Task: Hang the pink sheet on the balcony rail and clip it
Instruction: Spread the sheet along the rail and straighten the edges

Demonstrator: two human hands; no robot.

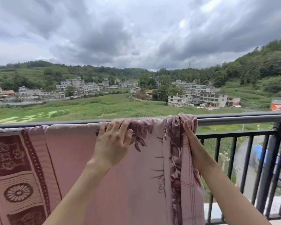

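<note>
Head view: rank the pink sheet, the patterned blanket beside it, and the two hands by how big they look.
1. Pink sheet.
2. Patterned blanket, partly cut off by the frame, so unsure.
3. Left hand and right hand: not ranked, the right is half hidden in bunched cloth.

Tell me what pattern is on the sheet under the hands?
Dark purple-maroon flowers and leaves on the pale pink sheet, seen best in the head view.

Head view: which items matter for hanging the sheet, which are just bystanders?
Job:
pink sheet, draped over the rail
balcony rail
left hand, flat on the sheet
right hand, gripping the bunched edge

Bystanders:
patterned blanket, already hung
No clip visible.
</note>
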